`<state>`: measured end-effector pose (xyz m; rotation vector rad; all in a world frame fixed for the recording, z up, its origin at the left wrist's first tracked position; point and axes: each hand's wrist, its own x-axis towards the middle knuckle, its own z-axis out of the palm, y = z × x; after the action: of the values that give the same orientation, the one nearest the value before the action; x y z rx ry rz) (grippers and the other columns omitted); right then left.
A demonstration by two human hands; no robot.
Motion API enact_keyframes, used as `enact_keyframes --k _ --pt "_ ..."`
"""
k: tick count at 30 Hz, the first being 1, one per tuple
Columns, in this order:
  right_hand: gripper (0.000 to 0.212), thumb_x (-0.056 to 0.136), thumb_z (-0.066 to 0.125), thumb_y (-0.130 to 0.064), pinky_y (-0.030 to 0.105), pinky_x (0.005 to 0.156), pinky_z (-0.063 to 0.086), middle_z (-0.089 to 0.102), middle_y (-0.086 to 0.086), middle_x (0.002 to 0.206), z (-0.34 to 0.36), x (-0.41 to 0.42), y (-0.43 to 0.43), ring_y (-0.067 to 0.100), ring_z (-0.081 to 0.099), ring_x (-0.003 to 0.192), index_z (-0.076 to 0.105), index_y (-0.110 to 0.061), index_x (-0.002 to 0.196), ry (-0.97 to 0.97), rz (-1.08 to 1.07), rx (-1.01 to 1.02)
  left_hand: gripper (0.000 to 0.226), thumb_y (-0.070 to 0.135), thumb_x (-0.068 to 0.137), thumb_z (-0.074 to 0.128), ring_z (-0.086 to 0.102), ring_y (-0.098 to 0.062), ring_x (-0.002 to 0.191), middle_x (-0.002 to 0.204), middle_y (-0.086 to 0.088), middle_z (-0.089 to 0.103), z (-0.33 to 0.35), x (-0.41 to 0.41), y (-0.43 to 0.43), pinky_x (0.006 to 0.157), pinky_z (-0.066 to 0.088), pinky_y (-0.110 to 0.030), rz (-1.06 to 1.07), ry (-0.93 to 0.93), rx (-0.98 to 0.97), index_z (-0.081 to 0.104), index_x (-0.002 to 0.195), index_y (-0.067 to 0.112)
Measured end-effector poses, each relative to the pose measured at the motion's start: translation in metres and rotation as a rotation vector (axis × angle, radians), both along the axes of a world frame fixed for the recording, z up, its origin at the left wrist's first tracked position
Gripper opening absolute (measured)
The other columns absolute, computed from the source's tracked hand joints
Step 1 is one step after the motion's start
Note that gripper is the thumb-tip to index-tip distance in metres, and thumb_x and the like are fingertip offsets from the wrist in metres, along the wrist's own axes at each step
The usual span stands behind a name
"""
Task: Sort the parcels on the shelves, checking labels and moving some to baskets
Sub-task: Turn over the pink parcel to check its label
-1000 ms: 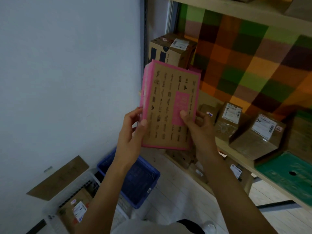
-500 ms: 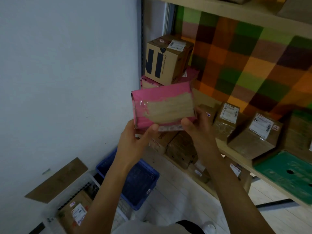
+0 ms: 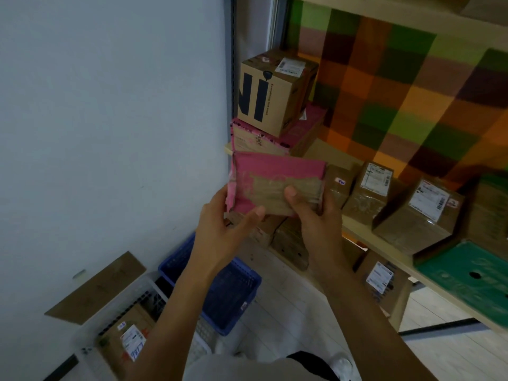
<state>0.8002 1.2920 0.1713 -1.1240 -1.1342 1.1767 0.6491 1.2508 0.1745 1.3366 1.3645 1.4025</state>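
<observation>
**Inspector:** How far had the sort got?

**Me:** Partway, by my reckoning. Low at the left, the white basket [image 3: 82, 350] held one labelled parcel [image 3: 129, 342], and the blue basket [image 3: 231, 298] stood just beside it. To the right, the shelf [image 3: 390, 247] carried several brown parcels [image 3: 420, 215] and a green box [image 3: 467, 276]. I judged most of the work was left to do.

**Inspector:** And your hands?

**Me:** My left hand [image 3: 220, 232] gripped the pink parcel [image 3: 275, 182] at its lower left edge, thumb on the near face. My right hand [image 3: 313, 213] gripped the lower right, thumb pressed on the brown taped patch. The parcel was in the air before the shelf's left end, above the blue basket. I saw no label on the near face, so its check was not finished.
</observation>
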Motion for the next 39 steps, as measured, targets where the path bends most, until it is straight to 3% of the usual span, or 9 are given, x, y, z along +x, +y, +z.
enact_keyframes --k 4,7,12,16,21,25,30,34,39 --pt "0.020 0.083 0.068 -0.041 0.010 0.070 0.053 0.068 -0.019 0.100 0.004 0.006 0.009 -0.011 0.067 0.083 0.060 -0.039 0.101 0.007 0.033 -0.095 0.055 0.035 0.069 0.075 0.056 0.021 0.092 0.105 0.027 0.059 -0.008 -0.006 0.001 0.071 0.044 -0.001 0.055 0.091 -0.006 0.046 0.115 0.046" --pt "0.040 0.072 0.055 -0.060 0.012 0.071 0.053 0.065 -0.021 0.103 0.003 0.008 0.010 -0.011 0.066 0.084 0.058 -0.038 0.106 0.027 0.096 -0.121 0.062 0.029 0.076 0.079 0.054 0.021 0.086 0.111 0.016 0.058 -0.020 -0.010 0.006 0.070 0.044 -0.001 0.091 0.100 -0.082 0.053 0.132 0.027" --pt "0.073 0.076 0.077 -0.040 0.019 0.078 0.057 0.067 -0.006 0.119 -0.002 0.007 0.001 0.001 0.068 0.101 0.049 -0.015 0.139 -0.066 0.140 -0.014 0.034 0.024 0.087 0.073 0.056 0.011 0.070 0.098 0.023 0.060 -0.029 -0.016 0.008 0.061 0.042 -0.003 0.240 0.212 -0.096 0.064 0.120 0.018" --pt "0.092 0.065 0.090 -0.037 0.034 0.084 0.060 0.061 0.005 0.129 -0.010 0.009 -0.002 0.015 0.066 0.112 0.045 -0.018 0.144 -0.185 0.115 0.072 0.018 0.036 0.085 0.068 0.055 0.002 0.064 0.083 0.018 0.064 -0.022 -0.010 0.003 0.058 0.043 -0.006 0.286 0.191 -0.054 0.067 0.098 0.024" --pt "0.066 0.078 0.083 -0.018 0.019 0.072 0.058 0.070 -0.008 0.112 -0.013 0.019 -0.005 0.005 0.070 0.096 0.055 -0.015 0.138 -0.295 0.003 0.143 0.026 0.049 0.083 0.057 0.056 -0.007 0.062 0.070 0.008 0.066 -0.020 0.002 -0.002 0.050 0.042 -0.012 0.312 0.222 0.008 0.066 0.082 0.024" --pt "0.057 0.078 0.082 -0.025 0.019 0.069 0.059 0.072 -0.013 0.102 -0.009 0.031 -0.009 0.000 0.071 0.087 0.061 -0.017 0.131 -0.341 -0.029 0.145 0.017 0.043 0.086 0.061 0.059 -0.005 0.065 0.073 0.015 0.066 -0.012 0.015 -0.003 0.051 0.042 -0.010 0.331 0.217 0.014 0.067 0.084 0.027" --pt "0.053 0.076 0.084 -0.021 0.021 0.063 0.058 0.074 -0.010 0.100 -0.005 0.051 -0.012 0.007 0.074 0.083 0.061 -0.019 0.124 -0.066 -0.057 -0.016 0.043 0.045 0.081 0.067 0.062 0.005 0.092 0.108 0.011 0.066 -0.008 0.036 -0.009 0.072 0.044 -0.001 0.296 0.128 -0.008 0.067 0.117 0.020" --pt "0.038 0.080 0.081 -0.026 0.019 0.060 0.057 0.074 -0.006 0.102 -0.003 0.075 -0.024 0.006 0.074 0.079 0.062 -0.023 0.112 -0.077 -0.134 -0.063 0.053 0.050 0.075 0.067 0.061 0.004 0.103 0.122 0.012 0.055 0.000 0.075 -0.025 0.082 0.054 -0.015 0.116 0.132 -0.017 0.045 0.123 0.051" --pt "0.044 0.089 0.070 -0.037 0.024 0.058 0.058 0.073 0.002 0.106 0.005 0.114 -0.038 0.010 0.074 0.081 0.054 -0.019 0.127 0.061 -0.096 -0.287 0.050 0.036 0.080 0.062 0.064 0.009 0.099 0.116 0.015 0.059 0.004 0.106 -0.054 0.073 0.052 -0.010 0.003 -0.096 -0.037 0.045 0.125 0.023"
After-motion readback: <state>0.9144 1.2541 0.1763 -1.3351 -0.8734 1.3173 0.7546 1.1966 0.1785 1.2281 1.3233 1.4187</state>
